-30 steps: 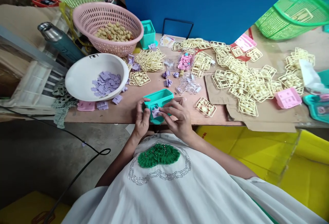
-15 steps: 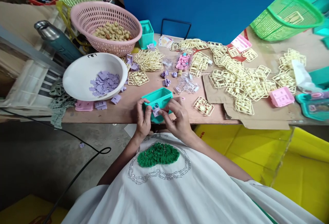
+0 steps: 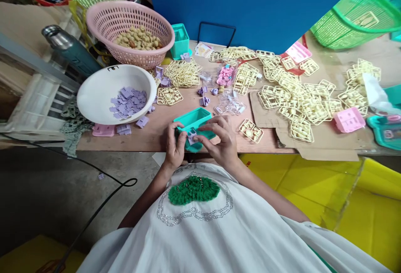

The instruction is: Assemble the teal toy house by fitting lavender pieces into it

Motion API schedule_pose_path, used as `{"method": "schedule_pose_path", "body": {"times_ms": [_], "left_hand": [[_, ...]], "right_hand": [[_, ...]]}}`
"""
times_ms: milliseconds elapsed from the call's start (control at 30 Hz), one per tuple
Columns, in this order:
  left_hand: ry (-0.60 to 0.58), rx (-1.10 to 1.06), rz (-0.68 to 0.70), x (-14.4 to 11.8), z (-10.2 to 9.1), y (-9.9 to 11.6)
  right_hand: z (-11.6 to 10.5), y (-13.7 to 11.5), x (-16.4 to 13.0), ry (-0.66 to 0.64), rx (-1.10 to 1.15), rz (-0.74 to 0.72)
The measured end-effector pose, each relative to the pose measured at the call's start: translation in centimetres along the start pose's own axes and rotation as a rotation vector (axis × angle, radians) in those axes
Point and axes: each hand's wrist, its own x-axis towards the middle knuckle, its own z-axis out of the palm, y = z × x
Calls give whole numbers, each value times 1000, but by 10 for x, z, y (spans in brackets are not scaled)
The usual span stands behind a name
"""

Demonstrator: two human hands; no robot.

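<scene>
Head view, looking down at two bare hands at the near edge of a wooden worktop (image 3: 163,131). The left hand (image 3: 173,147) is closed around the left end of a teal plastic box (image 3: 194,119), holding it just above the edge. The right hand (image 3: 221,139) pinches a small lilac piece (image 3: 191,136) against the front of the box. Toward the left edge sits a white bowl (image 3: 103,85) holding more lilac pieces, with a pink basket (image 3: 106,18) behind it. Cream plastic frames (image 3: 300,97) lie scattered toward the right edge.
</scene>
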Motion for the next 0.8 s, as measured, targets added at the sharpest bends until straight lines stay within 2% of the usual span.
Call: {"method": "schedule_pose_path", "body": {"times_ms": [167, 333, 433, 600, 800], "left_hand": [[32, 49, 13, 0, 2, 8], [73, 149, 14, 1, 1, 25], [16, 229, 71, 7, -8, 36], [-197, 388, 155, 33, -36, 55], [-261, 464, 176, 52, -54, 70]], "right_hand": [[-2, 1, -8, -52, 29, -69], [2, 7, -12, -64, -44, -25], [5, 11, -11, -60, -11, -39], [11, 12, -8, -93, 32, -91], [8, 12, 22, -266, 6, -227]]}}
